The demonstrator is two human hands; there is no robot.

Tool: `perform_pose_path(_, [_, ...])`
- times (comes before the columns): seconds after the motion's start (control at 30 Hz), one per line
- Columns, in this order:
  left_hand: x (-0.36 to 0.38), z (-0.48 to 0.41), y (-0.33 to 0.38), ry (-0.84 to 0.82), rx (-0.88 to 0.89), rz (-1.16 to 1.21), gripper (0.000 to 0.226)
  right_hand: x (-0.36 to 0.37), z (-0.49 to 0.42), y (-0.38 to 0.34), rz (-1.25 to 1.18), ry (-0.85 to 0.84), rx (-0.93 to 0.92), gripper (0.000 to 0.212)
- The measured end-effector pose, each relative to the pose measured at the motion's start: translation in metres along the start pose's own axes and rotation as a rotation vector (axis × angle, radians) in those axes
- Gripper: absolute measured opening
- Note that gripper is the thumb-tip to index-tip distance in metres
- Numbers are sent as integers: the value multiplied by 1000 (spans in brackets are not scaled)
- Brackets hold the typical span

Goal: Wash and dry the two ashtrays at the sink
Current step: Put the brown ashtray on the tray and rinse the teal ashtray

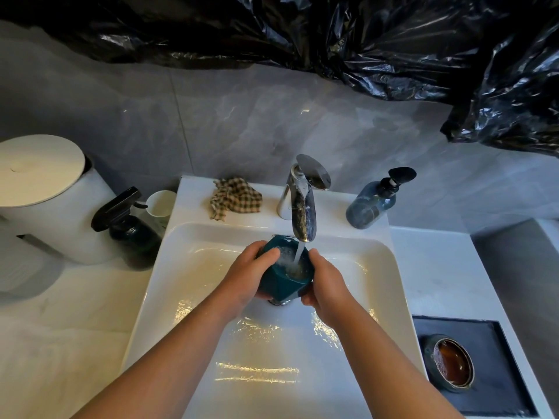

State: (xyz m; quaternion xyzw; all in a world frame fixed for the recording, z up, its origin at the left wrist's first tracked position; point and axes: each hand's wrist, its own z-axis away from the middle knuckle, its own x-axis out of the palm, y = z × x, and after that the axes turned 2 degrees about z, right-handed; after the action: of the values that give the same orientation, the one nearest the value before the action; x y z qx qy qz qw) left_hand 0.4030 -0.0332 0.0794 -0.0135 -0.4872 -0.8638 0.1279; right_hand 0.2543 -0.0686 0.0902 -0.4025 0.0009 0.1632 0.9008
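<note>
A dark teal faceted ashtray (282, 282) is held over the white sink (193, 297), right under the chrome tap (302, 204). Water runs from the spout into its foamy bowl. My left hand (251, 273) grips its left side, thumb over the rim into the bowl. On the right side, my right hand (325, 282) grips the ashtray, fingers curled beneath it. A second ashtray (452, 365), round with an amber bowl, sits on a black tray (496, 343) at the right of the sink.
A checked cloth (234, 199) lies on the sink ledge left of the tap. A blue soap pump bottle (373, 204) stands to the right. A dark spray bottle (127, 225), white cup (160, 204) and white lidded bin (45, 189) stand at left. Black plastic sheeting (363, 40) hangs above.
</note>
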Motion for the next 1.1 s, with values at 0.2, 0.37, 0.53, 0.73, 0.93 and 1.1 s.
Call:
perform_pose_path(0.2, [0, 1, -6, -69, -65, 35, 20, -2, -6, 2, 40, 7, -31, 49])
perform_pose_path(0.37, [-1, -2, -14, -104, -136, 186, 44, -2, -6, -5, 89, 59, -179, 35])
perform_pose_path(0.53, [-8, -8, -22, -120, -205, 336, 52, -9, -8, 1, 142, 32, -318, 26])
perform_pose_path(0.73, [-9, -5, -18, -33, -86, 285, 46, -13, -8, 4, 31, -71, -334, 30])
perform_pose_path(0.93, [-8, 3, -9, -32, -39, 95, 27, -7, -14, 11, -29, -70, -174, 45])
perform_pose_path(1.1, [-4, 6, -8, -97, 15, -57, 27, -10, -23, 18, -113, -80, 48, 51])
